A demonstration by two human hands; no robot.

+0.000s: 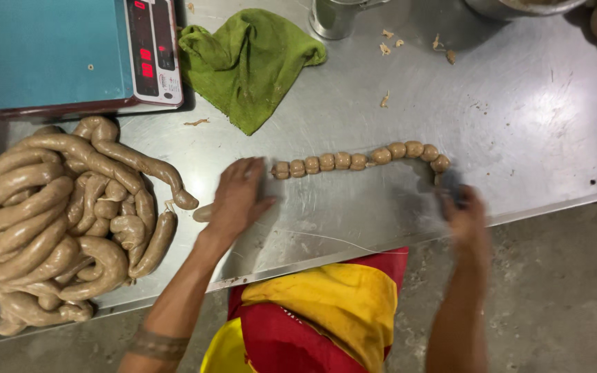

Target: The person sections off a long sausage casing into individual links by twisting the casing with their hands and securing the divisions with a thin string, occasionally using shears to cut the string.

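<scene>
left hand (238, 197): fingers spread flat on sausage casing (203, 213), at linked sausage chain (361, 159)
right hand (466, 215): blurred, grip unclear
surface (533, 124): steel

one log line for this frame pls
left hand: flat on sausage | right hand: blurred, at link chain end | table

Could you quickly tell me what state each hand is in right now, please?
Left hand: open, palm down on the sausage casing beside the linked sausage chain.
Right hand: motion-blurred at the table edge; grip cannot be told.
</scene>
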